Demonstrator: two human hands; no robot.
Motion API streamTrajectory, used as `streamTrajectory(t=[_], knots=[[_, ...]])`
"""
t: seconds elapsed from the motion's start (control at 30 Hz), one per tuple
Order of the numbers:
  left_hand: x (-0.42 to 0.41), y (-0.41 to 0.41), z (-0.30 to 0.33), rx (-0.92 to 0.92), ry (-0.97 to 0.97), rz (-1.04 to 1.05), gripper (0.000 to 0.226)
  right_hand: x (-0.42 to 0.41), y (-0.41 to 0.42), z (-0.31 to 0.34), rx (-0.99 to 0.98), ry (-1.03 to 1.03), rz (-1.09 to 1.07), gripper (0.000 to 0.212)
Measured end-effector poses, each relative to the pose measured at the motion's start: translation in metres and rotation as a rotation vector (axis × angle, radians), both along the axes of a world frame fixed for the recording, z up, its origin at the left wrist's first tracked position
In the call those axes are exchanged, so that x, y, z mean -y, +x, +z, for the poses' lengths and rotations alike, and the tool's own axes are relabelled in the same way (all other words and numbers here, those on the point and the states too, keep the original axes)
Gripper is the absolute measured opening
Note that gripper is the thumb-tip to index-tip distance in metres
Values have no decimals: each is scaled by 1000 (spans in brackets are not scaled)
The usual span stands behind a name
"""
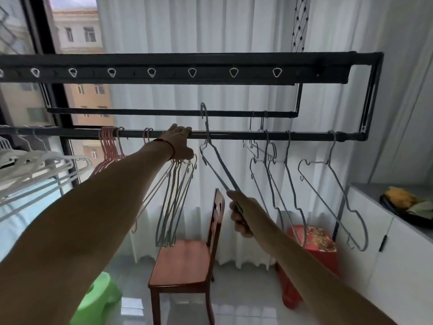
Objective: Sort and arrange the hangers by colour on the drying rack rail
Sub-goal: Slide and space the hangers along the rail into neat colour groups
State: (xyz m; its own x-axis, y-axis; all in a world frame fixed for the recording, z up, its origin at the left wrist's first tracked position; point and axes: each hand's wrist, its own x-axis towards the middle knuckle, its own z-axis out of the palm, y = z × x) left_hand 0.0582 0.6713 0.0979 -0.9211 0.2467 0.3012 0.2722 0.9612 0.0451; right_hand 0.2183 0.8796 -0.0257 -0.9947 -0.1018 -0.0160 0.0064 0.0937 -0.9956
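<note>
My left hand (179,143) rests over the near black rail (234,134), fingers curled on it and on the hooks of a bunch of grey hangers (173,202) hanging below. My right hand (239,215) grips the lower end of one grey wire hanger (210,156), held tilted, its hook raised above the rail just right of my left hand. Pink hangers (109,148) hang bunched on the rail to the left, white hangers (30,170) at the far left. Several grey hangers (290,181) hang spread along the right part of the rail.
A second black rail (152,112) runs behind, and a beam with ring holes (152,72) above. A wooden chair (187,254) stands below, a green stool (98,301) at the lower left, a red box (316,240) and a white cabinet (379,249) on the right.
</note>
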Motion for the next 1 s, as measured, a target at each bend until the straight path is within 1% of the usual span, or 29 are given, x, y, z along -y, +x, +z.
streamTrajectory(t=[0.13,0.23,0.33,0.47,0.53,0.63,0.7,0.77,0.83,0.9,0.93,1.0], knots=[[5,-7,-2,-67,16,-10,81,26,-12,2,42,-46,-43,44],[10,-16,-7,-98,23,-34,78,43,-18,-3,14,-85,-68,43],[14,-25,-12,-149,32,-45,73,51,-26,-14,-48,-22,-72,47],[15,-39,-16,-220,66,-11,58,60,-35,-29,-22,-14,-63,50],[12,-49,-21,-239,84,9,64,65,-38,-35,8,-9,-54,51],[-3,-61,-35,-298,196,26,78,72,-45,-47,71,-25,-4,56],[-13,-65,-46,-395,222,29,78,76,-49,-51,109,-25,52,62],[-18,-71,-55,-499,161,45,67,76,-53,-52,145,-9,95,69],[-19,-77,-63,-561,91,59,56,70,-55,-46,168,61,168,72],[-20,-80,-66,-587,37,71,53,54,-53,-37,142,190,254,71],[-22,-79,-65,-584,22,80,54,43,-52,-31,62,316,254,69],[-29,-73,-59,-545,34,110,59,16,-50,-17,-250,637,116,57]])
